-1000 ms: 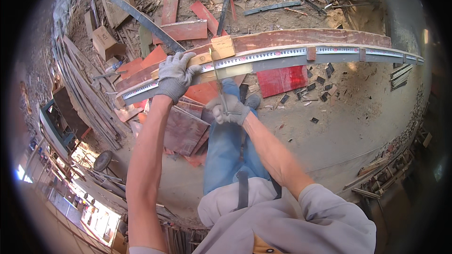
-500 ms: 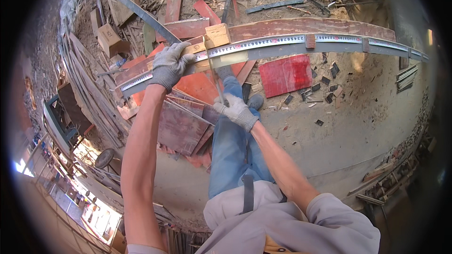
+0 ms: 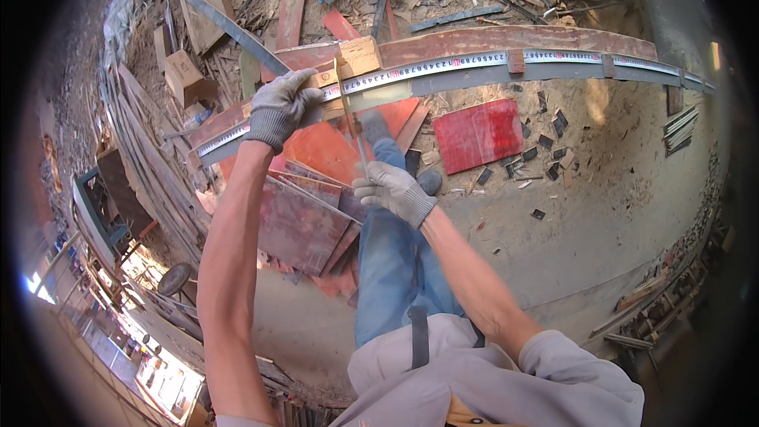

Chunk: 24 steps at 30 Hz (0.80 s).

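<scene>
A pale wooden piece (image 3: 323, 79) lies across a long beam (image 3: 514, 38) with a measuring tape (image 3: 443, 64) along it. My left hand (image 3: 281, 107), in a grey knit glove, presses on the piece with its fingers closed over it. Below and to the right, my gloved right hand (image 3: 395, 194) is closed round the near end of a handsaw (image 3: 349, 115). Its narrow blade appears nearly edge-on and crosses the wood just right of my left hand. The fist hides the saw's handle. A thicker wood block (image 3: 360, 56) sits right beside the blade.
Orange and brown boards (image 3: 304, 221) are piled below the beam, by my legs. A red panel (image 3: 478, 134) lies on the ground to the right, with small dark scraps around it. Beyond the beam, offcuts and a blue strip (image 3: 457, 17) litter the ground. Long planks (image 3: 154, 150) lie at the left.
My right hand and the saw have come slightly nearer to me along the cut line. The left hand stays on the wood. The whole view has shifted a little.
</scene>
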{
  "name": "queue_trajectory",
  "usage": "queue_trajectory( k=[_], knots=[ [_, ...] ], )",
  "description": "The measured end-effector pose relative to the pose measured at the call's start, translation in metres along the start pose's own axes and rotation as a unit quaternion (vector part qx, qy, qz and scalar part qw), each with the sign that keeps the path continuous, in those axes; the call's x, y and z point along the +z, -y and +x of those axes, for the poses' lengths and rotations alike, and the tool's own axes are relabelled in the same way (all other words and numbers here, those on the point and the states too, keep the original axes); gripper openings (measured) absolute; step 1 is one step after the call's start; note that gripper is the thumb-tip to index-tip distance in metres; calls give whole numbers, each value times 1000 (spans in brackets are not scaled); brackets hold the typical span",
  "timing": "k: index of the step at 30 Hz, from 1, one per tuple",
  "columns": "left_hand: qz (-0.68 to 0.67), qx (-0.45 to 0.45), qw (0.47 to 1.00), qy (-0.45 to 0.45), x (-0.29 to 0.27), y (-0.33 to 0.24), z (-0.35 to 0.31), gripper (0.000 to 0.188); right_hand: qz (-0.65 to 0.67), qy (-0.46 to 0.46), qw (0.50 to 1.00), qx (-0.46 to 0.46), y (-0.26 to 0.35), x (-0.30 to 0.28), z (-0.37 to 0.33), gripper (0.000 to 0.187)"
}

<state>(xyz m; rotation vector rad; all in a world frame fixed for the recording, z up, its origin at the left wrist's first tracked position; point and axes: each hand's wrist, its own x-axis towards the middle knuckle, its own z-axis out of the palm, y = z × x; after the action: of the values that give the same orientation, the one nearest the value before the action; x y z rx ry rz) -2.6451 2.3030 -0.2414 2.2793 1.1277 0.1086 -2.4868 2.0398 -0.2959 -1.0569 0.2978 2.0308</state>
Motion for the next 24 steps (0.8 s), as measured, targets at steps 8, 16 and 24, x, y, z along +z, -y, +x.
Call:
queue_trajectory(
  k=[8, 16, 24],
  knots=[
    [-99, -46, 994, -13, 7, 6, -1, 40, -84, -206, 948, -226, -35, 7, 14, 25],
    [-149, -62, 987, -1, 10, 10, 2, 38, -502, -300, 619, -525, -45, 6, 0, 42],
    [-194, -75, 978, -15, 13, 15, -6, 35, -439, -259, 680, -527, -65, 15, -5, 39]
  ],
)
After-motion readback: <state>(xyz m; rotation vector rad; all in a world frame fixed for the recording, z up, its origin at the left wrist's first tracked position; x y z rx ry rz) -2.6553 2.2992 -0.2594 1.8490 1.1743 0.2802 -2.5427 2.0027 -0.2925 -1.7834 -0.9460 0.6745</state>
